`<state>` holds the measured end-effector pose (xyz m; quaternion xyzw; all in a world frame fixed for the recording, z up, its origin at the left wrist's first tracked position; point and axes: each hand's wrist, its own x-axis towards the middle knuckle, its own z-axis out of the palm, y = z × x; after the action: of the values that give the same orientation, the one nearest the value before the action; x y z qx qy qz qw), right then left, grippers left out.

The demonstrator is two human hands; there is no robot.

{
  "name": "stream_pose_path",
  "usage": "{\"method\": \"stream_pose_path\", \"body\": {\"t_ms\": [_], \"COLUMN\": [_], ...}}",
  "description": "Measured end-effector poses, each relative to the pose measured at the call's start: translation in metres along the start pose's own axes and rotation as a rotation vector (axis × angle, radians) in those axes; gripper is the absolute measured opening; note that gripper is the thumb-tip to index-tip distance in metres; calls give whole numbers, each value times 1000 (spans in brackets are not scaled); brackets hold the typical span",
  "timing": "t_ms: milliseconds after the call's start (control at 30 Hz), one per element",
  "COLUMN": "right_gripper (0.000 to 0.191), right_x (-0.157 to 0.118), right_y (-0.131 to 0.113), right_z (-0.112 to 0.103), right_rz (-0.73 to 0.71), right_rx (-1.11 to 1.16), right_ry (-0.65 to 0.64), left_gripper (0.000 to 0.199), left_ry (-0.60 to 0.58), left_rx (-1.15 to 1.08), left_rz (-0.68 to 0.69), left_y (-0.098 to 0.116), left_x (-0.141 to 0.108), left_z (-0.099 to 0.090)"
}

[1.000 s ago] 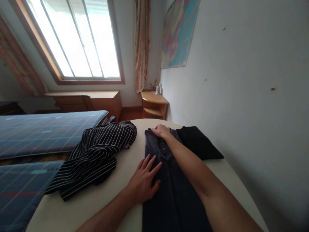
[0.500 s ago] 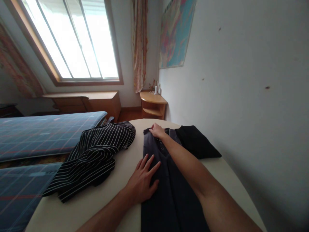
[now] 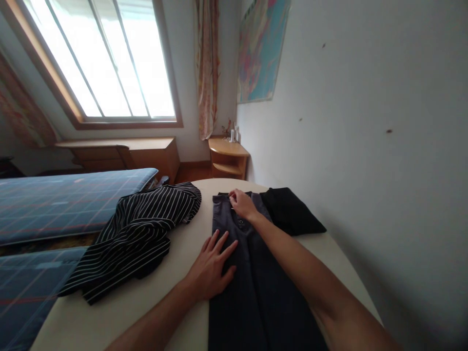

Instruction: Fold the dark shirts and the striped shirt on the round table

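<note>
Dark grey trousers (image 3: 234, 312) lie lengthwise on a cream round table (image 3: 183, 263), waist end away from me. My left hand (image 3: 214, 268) rests flat with fingers spread on their left edge. At the waistband my right hand (image 3: 241, 202) pinches the fabric beside the front opening, where a light ring shows below the fingers. A folded black garment (image 3: 292, 212) lies to the right of the waistband, partly behind my right hand's side of the trousers. On the table's left is a crumpled black garment with white stripes (image 3: 142, 229).
Blue plaid mattresses (image 3: 66, 204) adjoin the table on the left, and the striped garment overlaps one. Beyond the table stand a wooden corner shelf (image 3: 228, 148) and a desk (image 3: 153, 144). A white wall (image 3: 365, 170) runs along the right.
My right hand has shifted slightly right along the waistband relative to the trousers. My left hand stays flat on them. The whole view has moved a little, so things appear further left.
</note>
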<state>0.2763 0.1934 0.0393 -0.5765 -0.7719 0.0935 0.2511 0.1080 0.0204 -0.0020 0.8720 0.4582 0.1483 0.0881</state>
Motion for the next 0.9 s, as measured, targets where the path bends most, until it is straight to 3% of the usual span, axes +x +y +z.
{"method": "stream_pose_path", "body": {"t_ms": [167, 267, 367, 467, 600, 767, 900], "right_gripper": [31, 57, 75, 72, 70, 53, 44], "right_x": [-71, -106, -122, -120, -96, -63, -63], "right_y": [1, 7, 17, 23, 28, 38, 41], "right_z": [-16, -14, -7, 3, 10, 7, 0], "right_rz": [-57, 32, 90, 63, 69, -10, -58], "right_rx": [-135, -189, -197, -207, -197, -117, -119], "right_ry": [-26, -90, -211, -196, -175, -81, -20], "left_gripper": [64, 64, 65, 64, 61, 57, 57], "left_ry": [-3, -6, -14, -30, -52, -60, -81], "left_rx": [24, 42, 45, 55, 97, 142, 155], "left_rz": [1, 9, 10, 3, 6, -20, -17], "left_y": [-2, -3, -6, -13, -30, -48, -55], "left_x": [2, 3, 6, 13, 33, 63, 80], "left_z": [0, 0, -1, -2, -4, -4, -6]}}
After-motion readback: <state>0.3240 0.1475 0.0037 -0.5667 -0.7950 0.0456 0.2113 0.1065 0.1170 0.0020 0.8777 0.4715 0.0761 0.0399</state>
